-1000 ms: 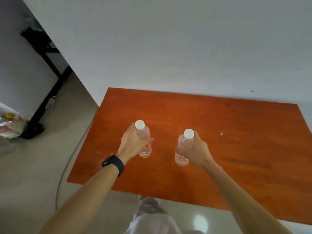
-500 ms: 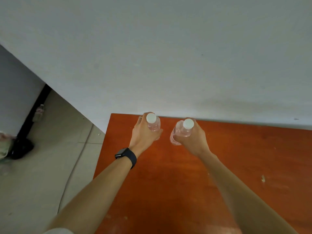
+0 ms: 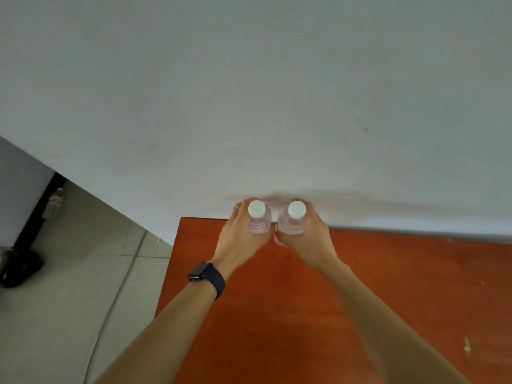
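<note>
Two small clear plastic bottles with white caps stand side by side at the far left corner of the orange-brown table [image 3: 304, 314], close to the wall. My left hand [image 3: 239, 239] grips the left bottle [image 3: 258, 220], with a black watch on that wrist. My right hand [image 3: 310, 239] grips the right bottle [image 3: 295, 221]. The two bottles nearly touch. Their lower parts are hidden by my fingers, so I cannot tell whether they rest on the table.
A white wall [image 3: 249, 92] rises directly behind the table's far edge. To the left lies a tiled floor [image 3: 69, 286] with a thin cable, a black stand foot [image 3: 19, 268] and a small bottle [image 3: 54, 203] by the baseboard.
Both hands carried the bottles from the table's middle toward the far edge and brought them together. The camera view shifted forward and up toward the wall.
</note>
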`<control>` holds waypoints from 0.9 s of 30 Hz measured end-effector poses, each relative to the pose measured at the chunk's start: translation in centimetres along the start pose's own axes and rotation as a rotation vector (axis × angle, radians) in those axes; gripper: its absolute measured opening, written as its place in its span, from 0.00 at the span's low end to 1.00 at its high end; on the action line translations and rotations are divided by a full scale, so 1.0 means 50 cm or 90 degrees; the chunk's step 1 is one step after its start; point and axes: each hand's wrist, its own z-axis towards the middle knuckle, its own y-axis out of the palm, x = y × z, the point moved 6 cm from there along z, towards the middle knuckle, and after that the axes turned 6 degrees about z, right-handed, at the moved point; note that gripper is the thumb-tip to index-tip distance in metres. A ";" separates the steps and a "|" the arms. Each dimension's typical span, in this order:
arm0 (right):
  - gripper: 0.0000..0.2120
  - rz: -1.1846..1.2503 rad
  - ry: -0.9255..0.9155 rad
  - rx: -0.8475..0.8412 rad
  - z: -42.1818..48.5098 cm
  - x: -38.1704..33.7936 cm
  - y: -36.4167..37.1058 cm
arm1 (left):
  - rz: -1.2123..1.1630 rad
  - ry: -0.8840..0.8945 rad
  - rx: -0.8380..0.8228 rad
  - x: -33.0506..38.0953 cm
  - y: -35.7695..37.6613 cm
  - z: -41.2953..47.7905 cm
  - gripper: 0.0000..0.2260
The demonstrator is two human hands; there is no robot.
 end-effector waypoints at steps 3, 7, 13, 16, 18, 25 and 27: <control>0.35 0.057 0.026 -0.004 -0.004 0.017 -0.006 | -0.057 0.000 -0.021 -0.014 -0.001 0.002 0.38; 0.45 0.041 0.055 -0.006 -0.006 0.061 0.007 | -0.087 -0.018 -0.034 -0.048 0.010 -0.011 0.46; 0.43 -0.024 0.132 -0.096 -0.009 0.142 0.052 | -0.027 -0.089 -0.115 -0.120 0.063 -0.019 0.45; 0.39 -0.029 0.136 -0.092 0.001 0.149 0.069 | -0.043 -0.089 -0.167 -0.126 0.095 -0.010 0.40; 0.39 -0.037 0.134 -0.084 0.009 0.156 0.075 | -0.043 -0.094 -0.165 -0.131 0.104 -0.002 0.38; 0.39 -0.039 0.122 -0.093 0.018 0.163 0.095 | -0.035 -0.094 -0.155 -0.140 0.119 0.006 0.35; 0.39 -0.040 0.129 -0.097 0.020 0.164 0.097 | -0.029 -0.105 -0.161 -0.147 0.123 0.006 0.34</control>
